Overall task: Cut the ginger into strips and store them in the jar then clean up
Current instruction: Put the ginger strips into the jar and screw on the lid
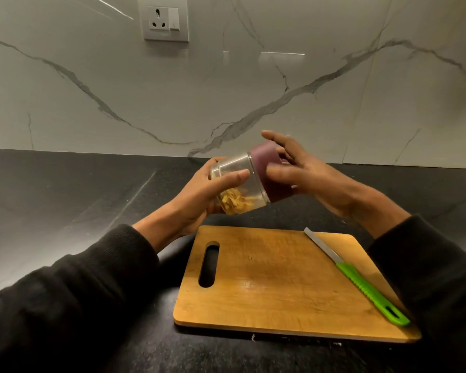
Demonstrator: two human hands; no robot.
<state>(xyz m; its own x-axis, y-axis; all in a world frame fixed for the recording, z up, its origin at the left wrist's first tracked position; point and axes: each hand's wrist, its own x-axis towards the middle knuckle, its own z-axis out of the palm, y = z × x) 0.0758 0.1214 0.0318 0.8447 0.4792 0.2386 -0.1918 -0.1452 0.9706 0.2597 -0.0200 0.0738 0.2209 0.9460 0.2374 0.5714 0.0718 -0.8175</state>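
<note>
A clear glass jar (240, 168) lies tilted on its side in the air above the counter, with yellow ginger strips (237, 201) piled in its lower end. My left hand (199, 195) grips the jar's glass body, thumb across the front. A maroon lid (267, 168) sits on the jar's mouth, and my right hand (304, 170) holds it with fingers spread around it. The wooden cutting board (280, 281) lies below the hands. A knife with a green handle (371, 289) rests on the board's right side, blade pointing away.
The dark stone counter (92, 189) runs to a white marble backsplash (226, 90) with a wall socket (164, 18). A small pale scrap (253, 337) lies at the board's front edge.
</note>
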